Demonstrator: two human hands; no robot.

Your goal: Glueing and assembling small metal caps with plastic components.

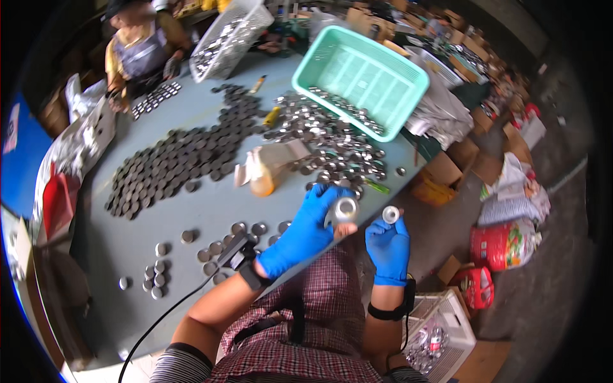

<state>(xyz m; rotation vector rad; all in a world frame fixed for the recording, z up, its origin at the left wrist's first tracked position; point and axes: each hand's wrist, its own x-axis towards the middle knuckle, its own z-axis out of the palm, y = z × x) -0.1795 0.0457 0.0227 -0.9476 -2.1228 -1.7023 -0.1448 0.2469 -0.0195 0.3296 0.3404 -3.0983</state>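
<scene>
Both my hands wear blue gloves, with a bare fingertip showing at the left one. My left hand (306, 230) is closed round a silvery round metal cup (345, 209), its open end facing up, over the table's near edge. To the right, past the edge, my right hand (388, 249) pinches a small metal ring-shaped cap (391, 214). The two pieces are apart. Beyond my left hand lies a heap of shiny metal caps (332, 140). Several loose dark-topped discs (211, 254) lie on the grey table (191, 220) left of my left wrist.
A tilted mint-green basket (361, 80) spills caps onto the table. Rows of dark discs (172, 163) spread across the middle, near a bottle of orange liquid (260, 179). At the far left a co-worker (140, 54) handles small pieces. A white crate (440, 351) stands low at my right.
</scene>
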